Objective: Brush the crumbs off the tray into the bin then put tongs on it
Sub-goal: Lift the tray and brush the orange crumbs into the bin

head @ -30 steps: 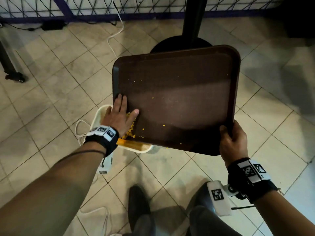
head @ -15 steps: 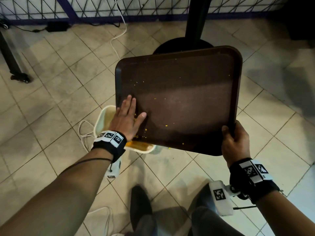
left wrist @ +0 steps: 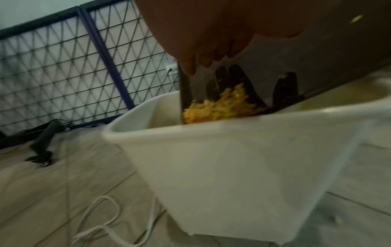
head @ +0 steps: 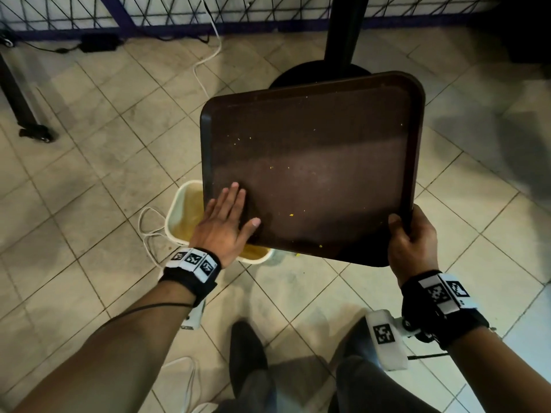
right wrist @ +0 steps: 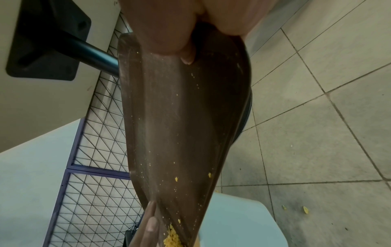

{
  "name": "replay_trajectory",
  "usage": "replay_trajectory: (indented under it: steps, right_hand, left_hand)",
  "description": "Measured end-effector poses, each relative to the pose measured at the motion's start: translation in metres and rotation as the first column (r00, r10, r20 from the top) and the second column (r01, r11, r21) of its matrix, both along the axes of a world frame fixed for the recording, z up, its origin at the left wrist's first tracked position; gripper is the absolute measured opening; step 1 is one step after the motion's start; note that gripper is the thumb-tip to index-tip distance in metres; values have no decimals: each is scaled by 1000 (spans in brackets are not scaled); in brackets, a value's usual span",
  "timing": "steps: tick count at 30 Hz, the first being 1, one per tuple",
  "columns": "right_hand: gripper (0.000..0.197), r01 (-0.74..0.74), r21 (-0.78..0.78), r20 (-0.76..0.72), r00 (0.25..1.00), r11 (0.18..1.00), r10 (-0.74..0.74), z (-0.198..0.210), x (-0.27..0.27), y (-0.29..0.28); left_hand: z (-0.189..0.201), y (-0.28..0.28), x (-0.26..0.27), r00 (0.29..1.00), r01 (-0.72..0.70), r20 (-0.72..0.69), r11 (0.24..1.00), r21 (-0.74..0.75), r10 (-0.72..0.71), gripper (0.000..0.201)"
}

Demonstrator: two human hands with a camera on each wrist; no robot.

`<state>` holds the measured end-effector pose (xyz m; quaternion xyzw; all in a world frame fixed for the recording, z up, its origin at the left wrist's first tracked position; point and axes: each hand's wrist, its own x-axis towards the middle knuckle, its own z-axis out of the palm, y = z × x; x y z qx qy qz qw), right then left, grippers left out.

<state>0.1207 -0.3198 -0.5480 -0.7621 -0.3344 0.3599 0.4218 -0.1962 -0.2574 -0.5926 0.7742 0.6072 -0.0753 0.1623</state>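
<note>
I hold a brown tray (head: 313,168) tilted, its lower left corner over a white bin (head: 182,216) on the floor. My left hand (head: 243,205) lies flat on the tray near that corner, fingers straight. My right hand (head: 405,234) grips the tray's lower right corner, thumb on top. A yellow crumb pile (left wrist: 220,107) sits at the tray's low edge just above the bin (left wrist: 232,158), below my left hand (left wrist: 201,50). The pile (right wrist: 172,237) also shows by my left fingers (right wrist: 150,222). Scattered crumbs (head: 291,215) dot the tray. No tongs are in view.
A black table pedestal (head: 343,40) stands just behind the tray. A white cable (head: 149,228) loops on the tiled floor beside the bin. A wire fence (head: 149,10) runs along the back, a black wheeled leg (head: 32,135) at left. A few crumbs (right wrist: 304,209) lie on the floor.
My left hand has slid a little down the tray toward the bin. The crumb pile seen beside its thumb is now hidden under it in the head view. My right hand keeps its grip.
</note>
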Motion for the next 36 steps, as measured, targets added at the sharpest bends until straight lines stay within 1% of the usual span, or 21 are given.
replay_trajectory:
  steps: [2,4,6,9,11,13,16,18,19,21,23,25,27,28,30,33,34,36]
  right_hand:
    - [24,7,-6,-16,1000,1000,-7,-1,0,0]
    - [26,11,-2,-18,1000,1000,-11,-1,0,-1]
    - [25,1,8,-8,1000,1000,-1,0,1,-1]
    - [24,3,18,-11,1000,1000,-3,-1,0,-1]
    - [25,4,21,-6,1000,1000,-4,-1,0,-1]
    - [24,0,18,-2,1000,1000,0,-1,-1,-1]
    - [23,-5,13,-3,1000,1000,5,-1,-2,-1]
    - [22,-10,18,-4,1000,1000,10,0,-2,-2]
    - [22,-12,21,-5,1000,1000,13,0,-2,-2]
    - [21,-18,26,1,1000,1000,18,1,-1,-1]
    - [21,-18,29,6,1000,999,18,1,0,1]
    - [22,-17,31,8,1000,999,17,1,1,2]
    - [22,-18,39,10,1000,999,18,0,0,1]
    - [22,-18,43,11,1000,999,17,1,0,1]
    - [22,-11,44,7,1000,999,11,0,-1,0]
    - [22,-3,32,-13,1000,999,3,-1,-2,-1]
    - [21,1,28,-21,1000,1000,0,-1,-3,-2]
    - [21,-2,22,-22,1000,1000,3,0,-2,-2]
  left_hand:
    - [-5,-8,9,999,33,-25,999,-13,-33,76]
    - [-13,-20,4,996,36,-76,999,-40,-39,79]
    - [-19,-29,-10,993,14,-114,997,-81,-24,82]
    - [-17,-31,-29,987,-48,-160,989,-141,25,90]
    - [-9,-27,-26,990,-55,-139,992,-114,39,89]
    - [1,-26,-5,997,7,-74,999,-38,-9,80]
    - [6,-33,42,987,159,25,986,49,-160,74]
    - [1,-44,64,971,238,26,971,19,-239,75]
    - [-4,-49,67,967,254,6,967,0,-254,75]
    - [-13,-57,56,976,217,-29,976,-31,-218,76]
    - [-22,-61,33,990,115,-68,990,-80,-121,79]
    - [-24,-59,7,985,16,-168,991,-135,-39,83]
    - [-18,-53,-8,980,-49,-198,988,-147,20,85]
    - [-12,-51,-6,983,-60,-179,989,-134,35,84]
    - [0,-47,12,994,-13,-110,996,-90,3,79]
    - [13,-46,66,987,153,47,988,17,-154,75]
    - [14,-46,83,977,198,74,979,39,-200,75]
    - [12,-45,105,967,238,75,969,61,-242,75]
